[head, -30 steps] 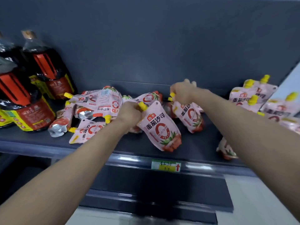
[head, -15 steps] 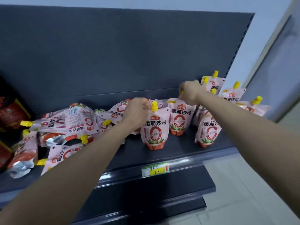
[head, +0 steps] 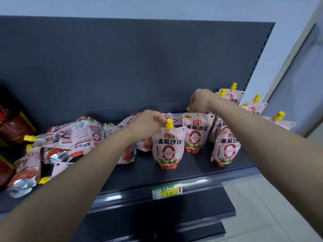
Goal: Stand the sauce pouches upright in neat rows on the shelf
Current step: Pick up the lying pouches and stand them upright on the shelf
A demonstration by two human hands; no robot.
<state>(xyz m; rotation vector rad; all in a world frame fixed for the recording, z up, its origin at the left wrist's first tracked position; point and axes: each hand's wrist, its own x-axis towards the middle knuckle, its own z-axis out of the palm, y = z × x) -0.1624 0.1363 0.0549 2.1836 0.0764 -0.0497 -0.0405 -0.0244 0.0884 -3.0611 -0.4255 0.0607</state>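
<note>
Pink sauce pouches with yellow caps fill a dark shelf (head: pixel 192 173). My left hand (head: pixel 148 123) pinches the top of an upright front pouch (head: pixel 168 147) beside its yellow cap. My right hand (head: pixel 201 101) grips the top of a second upright pouch (head: pixel 196 133) just behind and to the right; its cap is hidden under my fingers. Another pouch (head: pixel 225 148) stands at the right front, with several more upright pouches (head: pixel 251 107) behind it. A heap of toppled pouches (head: pixel 70 138) lies on the left.
Dark sauce bottles (head: pixel 12 123) with red labels stand at the far left of the shelf. A green and yellow price tag (head: pixel 167 190) sits on the shelf's front rail. The dark back panel rises behind; a pale floor lies at the lower right.
Both hands have carried their pouches rightward from the heap and set them upright. The view has swung right, so the bottles have slid to the left edge.
</note>
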